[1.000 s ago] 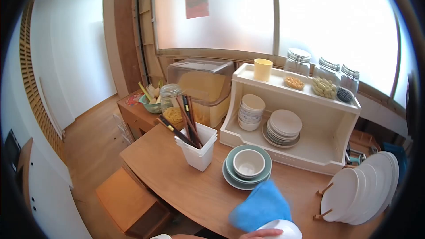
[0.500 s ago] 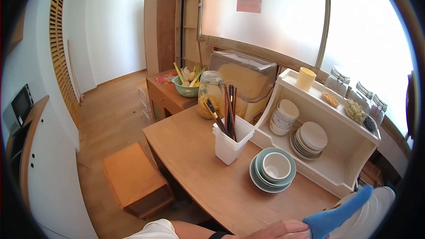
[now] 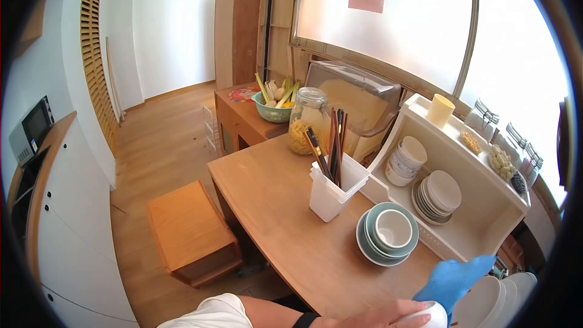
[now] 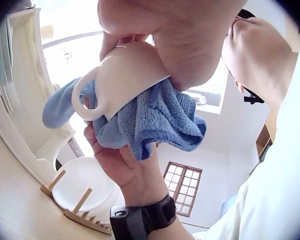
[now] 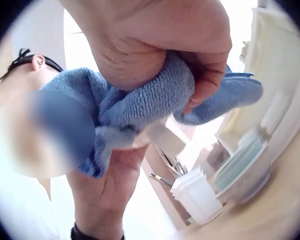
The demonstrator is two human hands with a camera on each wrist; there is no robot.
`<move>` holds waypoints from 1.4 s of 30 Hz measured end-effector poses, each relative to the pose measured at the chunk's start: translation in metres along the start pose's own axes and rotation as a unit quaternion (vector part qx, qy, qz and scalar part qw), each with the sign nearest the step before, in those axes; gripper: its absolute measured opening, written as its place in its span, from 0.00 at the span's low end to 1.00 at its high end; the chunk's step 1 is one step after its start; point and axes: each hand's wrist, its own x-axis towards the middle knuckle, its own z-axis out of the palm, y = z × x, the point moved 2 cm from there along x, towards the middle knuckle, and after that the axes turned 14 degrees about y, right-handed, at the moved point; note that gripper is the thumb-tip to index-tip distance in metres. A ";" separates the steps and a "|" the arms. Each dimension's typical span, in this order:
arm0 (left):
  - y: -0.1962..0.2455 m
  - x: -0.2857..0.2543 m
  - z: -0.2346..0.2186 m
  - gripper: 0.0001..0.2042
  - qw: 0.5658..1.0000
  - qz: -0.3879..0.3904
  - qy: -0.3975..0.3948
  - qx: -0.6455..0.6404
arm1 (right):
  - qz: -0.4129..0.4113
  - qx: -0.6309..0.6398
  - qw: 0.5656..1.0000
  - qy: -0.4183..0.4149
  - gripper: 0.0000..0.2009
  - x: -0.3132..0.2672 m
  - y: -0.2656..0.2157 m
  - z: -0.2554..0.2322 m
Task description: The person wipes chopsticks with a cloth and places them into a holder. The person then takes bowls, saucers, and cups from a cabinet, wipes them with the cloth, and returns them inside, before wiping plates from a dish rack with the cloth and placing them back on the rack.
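At the lower edge of the head view, my left hand (image 3: 379,316) grips a white mug (image 3: 436,314). The left wrist view has the mug tilted, its round handle pointing to the left and its mouth facing downward. A blue cloth (image 4: 157,120) is bunched at the mug's mouth and hangs out around it. My right hand (image 5: 175,35) holds the cloth with fingers and thumb curled round a fold, close beside the mug. In the head view the cloth hides the right hand.
Stacked green dishes with a white bowl (image 3: 393,229) stand on the table (image 3: 267,188), near a white chopstick holder (image 3: 334,197). Behind is a cream shelf (image 3: 473,194) with bowls, plates and jars. White plates (image 3: 486,300) stand in a rack at the right. A wooden stool (image 3: 188,228) sits below left.
The head view has swung left, so the table things appear farther right. The blue cloth, spread loosely before, is now bunched at the mug. My left hand keeps its hold on the mug.
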 end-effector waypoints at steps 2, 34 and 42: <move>-0.001 0.003 -0.001 0.32 0.999 -0.015 -0.007 0.029 | -0.018 0.012 1.000 0.009 0.27 -0.003 -0.009 0.001; -0.007 -0.021 0.000 0.35 0.984 -0.137 -0.086 -0.072 | -0.532 -0.443 0.712 -0.119 0.21 -0.020 -0.016 -0.011; -0.041 -0.055 -0.007 0.37 0.900 -0.403 -0.036 -0.163 | -0.380 -0.420 0.818 -0.100 0.22 -0.008 -0.003 -0.037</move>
